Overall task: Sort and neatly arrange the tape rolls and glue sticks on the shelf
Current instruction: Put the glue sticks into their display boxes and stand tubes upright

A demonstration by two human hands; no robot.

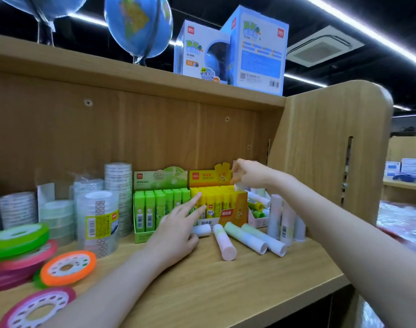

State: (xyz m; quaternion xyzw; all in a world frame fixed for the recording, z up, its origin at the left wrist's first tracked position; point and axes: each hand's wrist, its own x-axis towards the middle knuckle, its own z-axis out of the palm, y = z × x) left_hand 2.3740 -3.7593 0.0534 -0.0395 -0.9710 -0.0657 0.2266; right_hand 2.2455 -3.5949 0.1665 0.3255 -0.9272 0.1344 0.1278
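I see lime-green glue sticks (155, 209) in a green box, bright yellow ones (214, 202) at their 3 o'clock in a yellow-orange box (236, 213). Pastel pink-and-mint sticks (222, 240) lie loose. At 9 o'clock: clear tape rolls (99, 223), a neon orange reel (68, 267).

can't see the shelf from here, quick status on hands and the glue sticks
Left hand open, forefinger on yellow glue stick box. Right hand pinching over the box's back corner, contents unclear. Pastel glue sticks lying loose in front.
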